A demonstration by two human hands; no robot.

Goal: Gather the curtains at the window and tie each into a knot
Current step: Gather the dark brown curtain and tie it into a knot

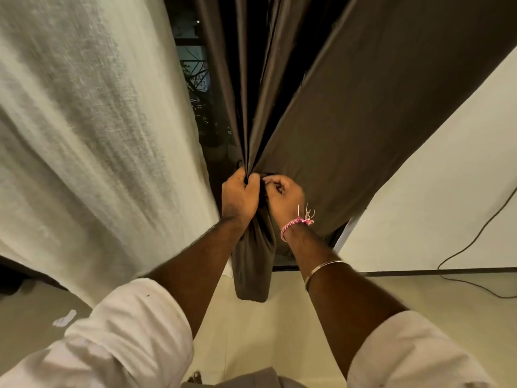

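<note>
A brown curtain [349, 130] hangs in front of the window, its folds drawn together to a bunch at the centre. My left hand [240, 197] is clenched around that gathered bunch. My right hand [284, 197] sits right beside it, fingers curled into the same fabric. Below both hands the curtain's loose tail [253, 264] hangs down between my forearms to just above the floor. A white sheer curtain [92, 135] fills the left side and hangs loose, untouched.
Dark window glass [195, 88] shows between the two curtains. A white wall [436, 197] stands on the right, with a black cable [475, 236] running down it onto the pale floor [279, 331]. A scrap of paper [65, 317] lies on the floor at left.
</note>
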